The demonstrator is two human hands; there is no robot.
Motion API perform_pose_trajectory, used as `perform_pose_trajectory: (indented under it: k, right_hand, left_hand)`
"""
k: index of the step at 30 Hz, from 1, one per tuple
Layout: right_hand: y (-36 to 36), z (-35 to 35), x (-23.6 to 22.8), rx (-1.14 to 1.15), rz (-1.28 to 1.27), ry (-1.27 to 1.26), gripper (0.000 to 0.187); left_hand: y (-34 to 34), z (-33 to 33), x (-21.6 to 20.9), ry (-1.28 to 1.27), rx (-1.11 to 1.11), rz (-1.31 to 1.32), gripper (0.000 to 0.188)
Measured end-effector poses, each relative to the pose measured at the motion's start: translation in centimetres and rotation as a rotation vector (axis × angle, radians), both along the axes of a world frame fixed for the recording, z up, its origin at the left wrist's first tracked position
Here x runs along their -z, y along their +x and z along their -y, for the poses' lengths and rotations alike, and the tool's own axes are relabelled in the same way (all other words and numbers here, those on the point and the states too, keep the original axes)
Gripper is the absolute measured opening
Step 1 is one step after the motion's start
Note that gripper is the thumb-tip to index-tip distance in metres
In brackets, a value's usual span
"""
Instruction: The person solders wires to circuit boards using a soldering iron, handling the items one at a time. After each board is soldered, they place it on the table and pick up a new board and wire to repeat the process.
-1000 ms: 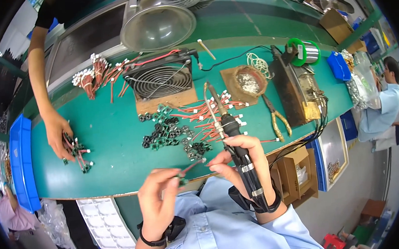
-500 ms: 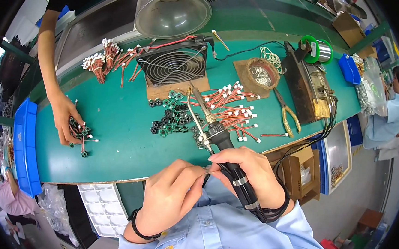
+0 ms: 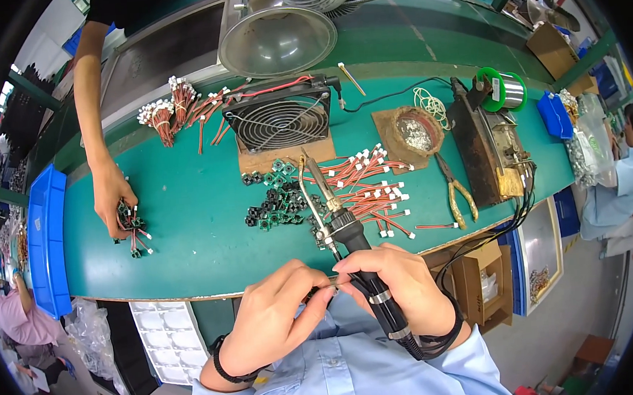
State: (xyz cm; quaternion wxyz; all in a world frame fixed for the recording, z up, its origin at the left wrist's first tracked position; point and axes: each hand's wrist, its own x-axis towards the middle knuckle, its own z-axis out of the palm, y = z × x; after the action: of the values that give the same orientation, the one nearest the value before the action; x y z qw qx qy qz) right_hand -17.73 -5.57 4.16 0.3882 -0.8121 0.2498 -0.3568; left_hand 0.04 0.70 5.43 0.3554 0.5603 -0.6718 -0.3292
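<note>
My right hand [image 3: 405,288] is closed around a black soldering iron [image 3: 348,228] with a metal feed tube along its side. The iron tilts up and away over the bench, its tip near the fan's board. My left hand [image 3: 279,314] is closed in a pinch just left of the right fingertips, in front of the bench edge. Something small and dark shows between its fingers, too hidden to name. Beyond the hands lie a pile of small green circuit boards with black parts [image 3: 279,204] and many red-and-black wires with white connectors [image 3: 375,201].
A co-worker's hand [image 3: 115,200] holds a few wired boards at the left, beside a blue tray [image 3: 48,242]. A black fan [image 3: 279,119] stands behind the pile. Pliers [image 3: 456,195], a tip-cleaning dish [image 3: 418,132], a soldering unit [image 3: 482,149] and a solder spool [image 3: 503,90] are at right.
The view has shifted slightly, so the bench sits a little lower. The co-worker's hand has closed in around the wired boards. My hands stay together, the left fingers slightly rearranged.
</note>
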Motion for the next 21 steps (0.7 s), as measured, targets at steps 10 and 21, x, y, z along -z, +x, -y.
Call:
perform_pose_trajectory:
  k: [10,21]
  right_hand:
    - [0.0,0.1,0.6,0.046,0.046,-0.058,0.043]
    - [0.2,-0.4,0.1,0.076,-0.142,-0.156,0.039]
  left_hand:
    - [0.0,-0.1,0.7,-0.024,0.029,-0.083,0.006]
    - [-0.2,-0.5,1.2,-0.096,-0.012,0.169,0.016]
